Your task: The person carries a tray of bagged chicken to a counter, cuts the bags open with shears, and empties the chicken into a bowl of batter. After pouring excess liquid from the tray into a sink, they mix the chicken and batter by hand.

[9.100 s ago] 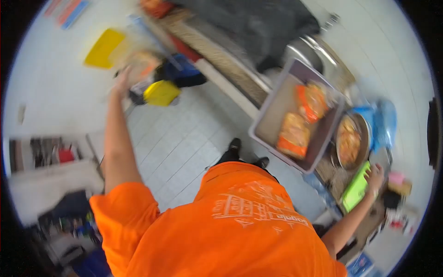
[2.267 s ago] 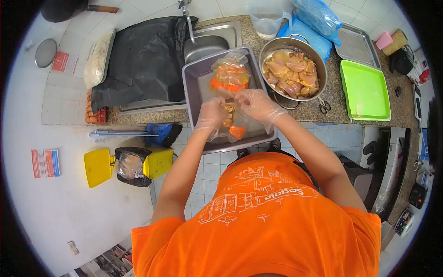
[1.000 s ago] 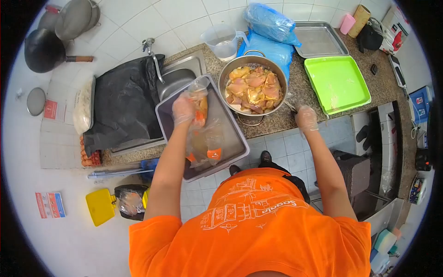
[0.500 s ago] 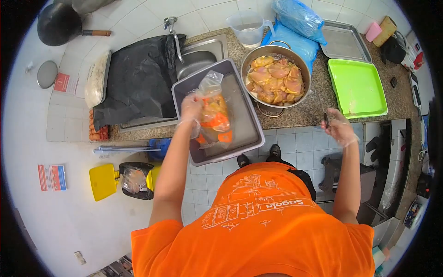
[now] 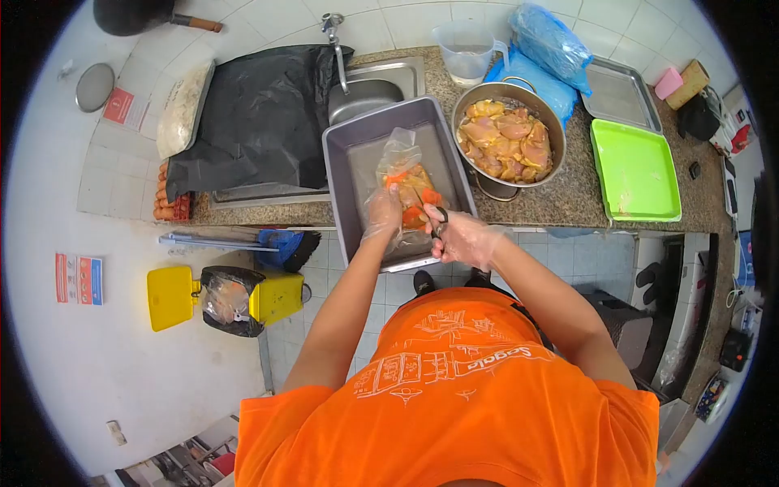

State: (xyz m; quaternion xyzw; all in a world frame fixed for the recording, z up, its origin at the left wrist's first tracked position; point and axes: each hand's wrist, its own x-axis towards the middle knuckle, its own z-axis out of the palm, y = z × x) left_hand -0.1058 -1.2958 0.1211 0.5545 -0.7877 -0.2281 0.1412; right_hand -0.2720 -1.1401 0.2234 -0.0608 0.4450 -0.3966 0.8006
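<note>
My left hand (image 5: pixel 385 214), in a clear plastic glove, is closed on a clear plastic bag (image 5: pixel 401 150) with yellowish and orange contents. The bag is over a grey tub (image 5: pixel 334 187) whose front edge overhangs the counter. In my right hand (image 5: pixel 466 240), also gloved, is a pair of scissors (image 5: pixel 442 215) with dark handles, held against the lower right side of the bag. The blades are hard to make out there. Right of the tub stands a steel pot (image 5: pixel 552 122) full of raw, yellow-coated chicken pieces (image 5: pixel 507 140).
Behind the pot are a measuring jug (image 5: pixel 466 55) and blue plastic bags (image 5: pixel 552 49). A green tray (image 5: pixel 637 174) and a metal tray (image 5: pixel 621 96) lie to the right. Black plastic sheeting (image 5: pixel 260 122) lies beside the sink (image 5: pixel 369 97). A yellow bin (image 5: pixel 280 296) stands below left.
My right hand has come left from beside the pot to the bag, bringing the scissors. My left hand has lowered slightly with the bag. The camera view has shifted a little.
</note>
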